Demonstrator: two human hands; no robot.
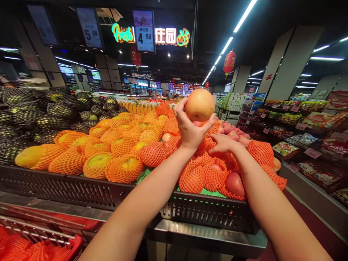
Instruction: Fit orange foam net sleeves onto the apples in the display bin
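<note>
Nearest, at seven o'clock, a red basket holds orange nets. Beyond, the black crate carries netted fruit. Right hand lies open on them, holding nothing; left hand, at twelve o'clock, cups a bare fruit aloft, seemingly for inspection.

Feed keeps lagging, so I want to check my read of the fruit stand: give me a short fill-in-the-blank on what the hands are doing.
1. The left hand holds up a bare round ____.
2. The right hand rests on fruit wrapped in orange foam ____.
3. The red apples lie in a ____ crate.
4. The hanging price sign reads 4.____.

Missing words: fruit; nets; black; 98
</note>
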